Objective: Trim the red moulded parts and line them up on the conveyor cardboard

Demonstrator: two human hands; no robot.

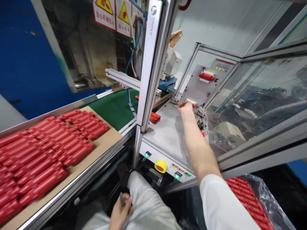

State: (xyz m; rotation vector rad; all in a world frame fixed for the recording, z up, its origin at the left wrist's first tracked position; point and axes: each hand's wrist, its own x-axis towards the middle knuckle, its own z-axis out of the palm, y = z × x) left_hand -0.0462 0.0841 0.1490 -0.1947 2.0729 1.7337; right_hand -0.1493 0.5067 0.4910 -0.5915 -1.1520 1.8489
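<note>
My right hand (185,106) reaches out to the lower white holder (191,102) at the foot of an upright metal plate. Its fingers look curled, and a red plastic part (193,105) shows beside them, mostly hidden; whether they grip it is unclear. Low in the view, my left hand (122,209) rests near my leg, closed around a small dark grey object (122,199) too small to name. Higher on the plate, another red tubular part (206,76) sits in a white holder. A further red part (154,117) lies at the left side of the machine's worktop (168,134).
Rows of red parts (48,140) lie on cardboard (110,139) over a green conveyor belt (103,110). An aluminium post (150,64) stands between belt and worktop. A yellow-ringed button (160,166) is on the front panel. More red parts (249,198) fill a plastic-lined container at lower right.
</note>
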